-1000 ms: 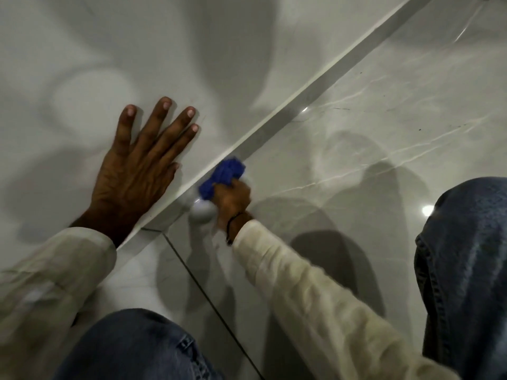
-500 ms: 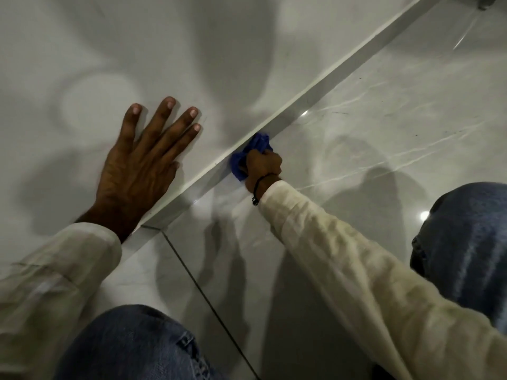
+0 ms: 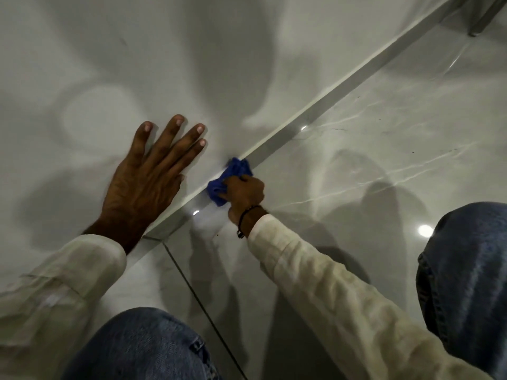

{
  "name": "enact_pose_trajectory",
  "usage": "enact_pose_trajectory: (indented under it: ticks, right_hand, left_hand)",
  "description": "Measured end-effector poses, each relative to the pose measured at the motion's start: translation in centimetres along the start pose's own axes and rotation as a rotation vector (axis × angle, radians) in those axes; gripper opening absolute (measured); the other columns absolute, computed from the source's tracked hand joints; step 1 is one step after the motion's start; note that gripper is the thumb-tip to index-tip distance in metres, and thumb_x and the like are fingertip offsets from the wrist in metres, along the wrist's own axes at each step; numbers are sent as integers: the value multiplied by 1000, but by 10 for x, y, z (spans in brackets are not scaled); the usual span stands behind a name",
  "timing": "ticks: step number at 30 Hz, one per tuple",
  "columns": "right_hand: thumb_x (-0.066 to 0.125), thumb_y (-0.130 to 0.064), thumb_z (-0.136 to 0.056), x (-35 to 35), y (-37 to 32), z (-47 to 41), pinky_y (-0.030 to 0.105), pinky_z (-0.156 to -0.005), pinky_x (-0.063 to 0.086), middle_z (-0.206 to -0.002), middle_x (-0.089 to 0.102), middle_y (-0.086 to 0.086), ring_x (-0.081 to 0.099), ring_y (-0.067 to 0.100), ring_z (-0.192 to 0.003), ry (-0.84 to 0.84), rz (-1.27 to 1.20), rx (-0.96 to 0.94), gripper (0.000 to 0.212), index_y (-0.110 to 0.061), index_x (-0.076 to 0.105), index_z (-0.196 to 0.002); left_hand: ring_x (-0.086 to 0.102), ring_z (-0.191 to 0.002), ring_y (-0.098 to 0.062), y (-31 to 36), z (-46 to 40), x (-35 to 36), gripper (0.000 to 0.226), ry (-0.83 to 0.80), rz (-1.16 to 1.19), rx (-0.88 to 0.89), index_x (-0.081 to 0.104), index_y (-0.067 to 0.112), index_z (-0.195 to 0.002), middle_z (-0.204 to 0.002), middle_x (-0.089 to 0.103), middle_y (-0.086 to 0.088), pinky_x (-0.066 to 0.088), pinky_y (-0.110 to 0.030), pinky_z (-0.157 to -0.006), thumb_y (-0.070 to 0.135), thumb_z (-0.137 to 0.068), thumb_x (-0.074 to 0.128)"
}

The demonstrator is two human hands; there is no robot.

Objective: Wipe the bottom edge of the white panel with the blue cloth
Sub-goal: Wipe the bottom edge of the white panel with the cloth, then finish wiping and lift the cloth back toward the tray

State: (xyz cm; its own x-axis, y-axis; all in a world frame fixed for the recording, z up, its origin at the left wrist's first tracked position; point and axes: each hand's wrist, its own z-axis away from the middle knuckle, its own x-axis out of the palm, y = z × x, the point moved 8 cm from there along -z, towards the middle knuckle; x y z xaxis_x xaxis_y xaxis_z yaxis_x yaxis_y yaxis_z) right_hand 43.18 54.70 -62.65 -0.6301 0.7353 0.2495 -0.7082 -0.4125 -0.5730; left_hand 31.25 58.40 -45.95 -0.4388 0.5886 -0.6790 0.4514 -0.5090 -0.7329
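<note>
The white panel [image 3: 137, 50] fills the upper left, and its bottom edge [image 3: 315, 111] runs diagonally from lower left to upper right above the floor. My left hand [image 3: 148, 176] lies flat on the panel with fingers spread. My right hand [image 3: 244, 192] is closed on the bunched blue cloth [image 3: 230, 178], which presses against the bottom edge just right of my left hand. Part of the cloth is hidden under my fingers.
Glossy grey marble floor tiles [image 3: 370, 174] lie below the edge, with a dark grout line [image 3: 197, 297]. My knees in blue jeans are at the bottom [image 3: 142, 349] and right [image 3: 472, 275]. A metal leg [image 3: 482, 20] stands at the top right.
My right hand first slid the cloth up-right along the edge, then came back a little toward my left hand. My left hand stayed flat on the panel.
</note>
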Motion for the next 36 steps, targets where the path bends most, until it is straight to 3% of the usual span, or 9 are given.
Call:
enact_pose_trajectory:
  ticks: [4, 9, 14, 19, 23, 27, 30, 33, 36]
  right_hand:
    - [65, 7, -86, 1, 6, 8, 54, -95, 60, -116, 70, 22, 68, 43, -114, -95, 102, 38, 32, 4, 66, -118]
    - [70, 8, -87, 3, -1, 41, 40, -86, 60, -132, 63, 24, 65, 43, -121, -367, 149, 130, 45, 5, 58, -130]
    - [63, 8, -92, -14, -75, 103, 26, -66, 64, -123, 67, 28, 70, 22, -83, -400, 351, -11, 42, 5, 59, -134]
    - [58, 8, -95, -2, -149, 227, 28, -76, 66, -134, 65, 27, 72, 27, -96, -558, 518, 23, 39, 0, 61, -133]
    - [57, 16, -91, 26, -197, 368, 29, -86, 65, -135, 65, 23, 69, 32, -112, -745, 644, 107, 52, -3, 56, -140]
    - [54, 21, -85, 62, -227, 497, 44, -97, 61, -133, 66, 27, 66, 41, -119, -797, 821, 130, 57, 0, 58, -138]
    - [50, 16, -81, 90, -232, 577, 43, -81, 63, -107, 72, 23, 69, 35, -93, -792, 998, 122, 51, -6, 68, -124]
    - [48, 12, -85, 124, -215, 645, 38, -79, 59, -98, 69, 13, 65, 27, -85, -865, 1194, 103, 45, -1, 68, -123]
    - [51, 10, -86, 160, -181, 699, 41, -82, 51, -97, 63, 13, 59, 26, -90, -986, 1331, 42, 33, 13, 64, -117]
  left_hand:
    - [-37, -157, -39, 1, 0, 0, 81, -8, -91, 16, -18, 17, -171, -179, -25, -9, -34, -57, -122, 45, -109, 27]
    - [-34, -158, -39, 2, 0, -1, 80, -98, -109, 6, -15, 17, -171, -178, -26, -11, -31, -57, -123, 44, -107, 25]
    - [7, -169, -31, -10, 10, -57, 69, -253, 553, -72, 19, 16, -171, -181, 9, -10, 1, -51, -137, 44, -108, 22]
    - [56, -146, -27, -48, 47, -163, 67, -446, 1598, -515, 37, 15, -166, -158, 59, -11, 43, -48, -125, 24, -103, 61]
    - [73, -123, -26, -133, 87, -260, 78, -442, 1720, -746, 34, 14, -167, -147, 69, -11, 53, -30, -108, 15, -98, 70]
    - [68, -81, 3, -222, 154, -341, 61, -464, 1768, -1060, 51, 21, -157, -113, 73, 0, 54, -1, -73, 10, -99, 63]
    - [64, -81, -6, -278, 222, -393, 45, -460, 1810, -1408, 64, 10, -138, -105, 69, -1, 56, -25, -72, 7, -93, 64]
    - [59, -94, -23, -304, 300, -434, 36, -443, 1966, -1798, 65, 2, -113, -101, 65, -10, 46, -27, -72, 0, -78, 61]
    - [63, -118, -32, -310, 376, -465, 39, -328, 1977, -2023, 63, -7, -137, -128, 68, -21, 53, -45, -99, -9, -100, 53]
